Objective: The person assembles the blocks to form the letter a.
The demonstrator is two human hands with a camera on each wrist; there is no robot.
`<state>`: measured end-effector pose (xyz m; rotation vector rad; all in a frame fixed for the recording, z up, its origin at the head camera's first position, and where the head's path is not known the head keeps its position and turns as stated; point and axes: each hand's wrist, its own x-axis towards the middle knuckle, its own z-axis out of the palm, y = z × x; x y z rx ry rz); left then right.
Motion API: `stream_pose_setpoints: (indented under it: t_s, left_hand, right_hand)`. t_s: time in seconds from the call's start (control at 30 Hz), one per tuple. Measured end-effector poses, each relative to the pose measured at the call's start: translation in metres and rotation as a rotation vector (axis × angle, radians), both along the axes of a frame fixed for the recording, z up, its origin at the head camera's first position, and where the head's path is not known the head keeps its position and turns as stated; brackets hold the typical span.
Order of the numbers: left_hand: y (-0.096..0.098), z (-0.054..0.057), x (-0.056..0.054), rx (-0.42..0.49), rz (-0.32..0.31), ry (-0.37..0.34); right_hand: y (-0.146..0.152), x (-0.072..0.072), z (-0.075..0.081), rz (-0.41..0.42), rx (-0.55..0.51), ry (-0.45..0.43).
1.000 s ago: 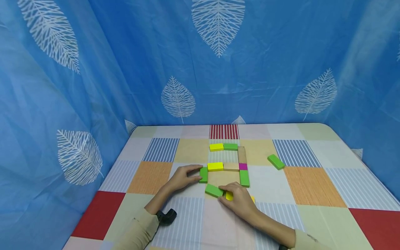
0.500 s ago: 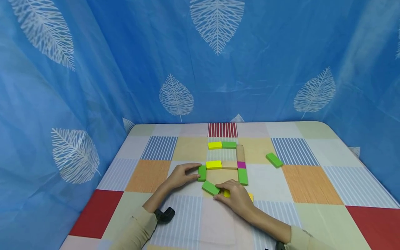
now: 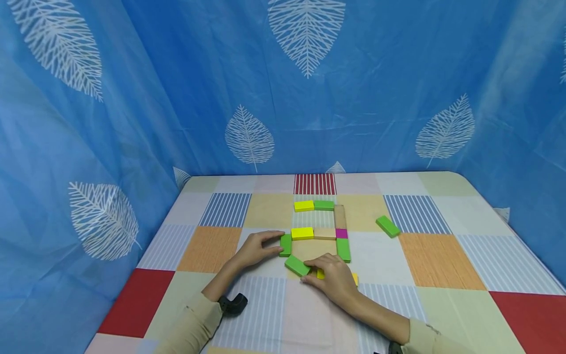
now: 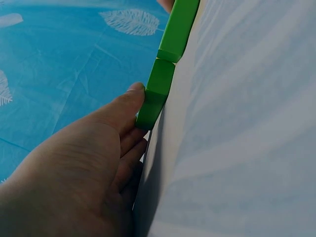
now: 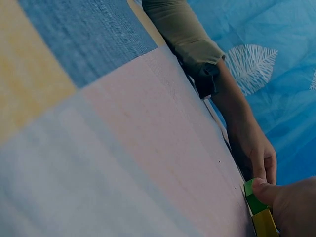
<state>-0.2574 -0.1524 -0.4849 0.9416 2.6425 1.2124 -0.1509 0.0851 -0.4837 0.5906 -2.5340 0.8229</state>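
Observation:
In the head view my left hand (image 3: 258, 249) holds an upright-running green block (image 3: 286, 245) at its left side, forefinger at the far corner and thumb lower down. The left wrist view shows that thumb on the green block (image 4: 154, 94), touching another one. My right hand (image 3: 333, 278) pinches the right end of a tilted green block (image 3: 297, 265), whose far corner meets the first block. Partly hidden under the right hand are yellow blocks (image 3: 355, 279). Beyond lie a yellow block (image 3: 302, 233), a plain wooden block (image 3: 325, 233), a magenta block (image 3: 341, 233) and a green block (image 3: 343, 250).
At the far side are a yellow block (image 3: 303, 206), a green block (image 3: 324, 205) and a wooden block (image 3: 339, 217) in an angled line. One loose green block (image 3: 388, 226) lies to the right. A patchwork cloth (image 3: 247, 314) covers the table; blue curtains (image 3: 376, 98) surround it.
The right hand has moved slightly left, and the tilted green block in it has turned a little and come against the left one. The left hand keeps its place; the view shifted slightly.

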Motion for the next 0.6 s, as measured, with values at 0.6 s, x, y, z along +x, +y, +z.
stream_pose_setpoints:
  t_s: [0.6]
  left_hand:
    - [0.0018,-0.0023,0.0022,-0.022,0.023,0.005]
  right_hand:
    - [0.0008,0.002,-0.0056,0.001,0.013,0.049]
